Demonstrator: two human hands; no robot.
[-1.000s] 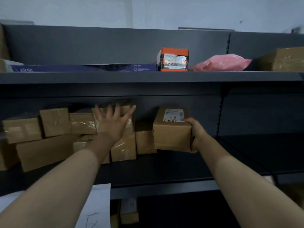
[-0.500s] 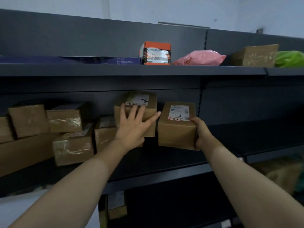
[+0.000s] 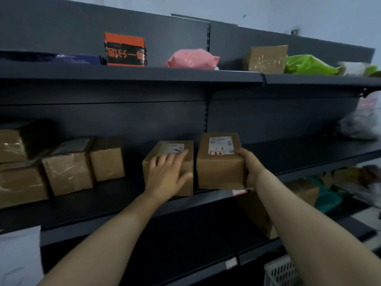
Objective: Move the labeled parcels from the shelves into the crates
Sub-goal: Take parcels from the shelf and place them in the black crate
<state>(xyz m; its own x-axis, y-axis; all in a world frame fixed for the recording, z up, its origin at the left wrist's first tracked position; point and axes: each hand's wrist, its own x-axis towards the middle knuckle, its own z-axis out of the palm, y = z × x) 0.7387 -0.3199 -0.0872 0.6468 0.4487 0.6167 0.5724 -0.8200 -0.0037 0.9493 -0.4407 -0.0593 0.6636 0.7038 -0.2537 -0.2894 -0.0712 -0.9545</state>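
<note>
Moved: second parcel (image 3: 175,146) is off the pile it sat on half a second ago and down near the front of the middle shelf (image 3: 299,153), level with its neighbour.
Labelled parcel (image 3: 219,172): brown carton with a white label and handwritten marks on top. It sits at the shelf's front edge, just beside the second parcel with a narrow gap between. Cannot tell whether it rests on the shelf or is lifted.
Right hand (image 3: 250,168): grips that parcel's right end, thumb on top, fingers under.
Left hand (image 3: 167,174): lies flat on the second parcel, fingers straight and spread over its top, thumb across the front face.
Further left: taped brown cartons (image 3: 68,168), same shelf.
Top shelf (image 3: 144,76): orange-and-black box (image 3: 124,49), pink bag (image 3: 192,58), brown box (image 3: 266,58), green bag (image 3: 309,66), left to right.
Bottom right: white slatted crate (image 3: 282,272), partly in view below the shelves.
</note>
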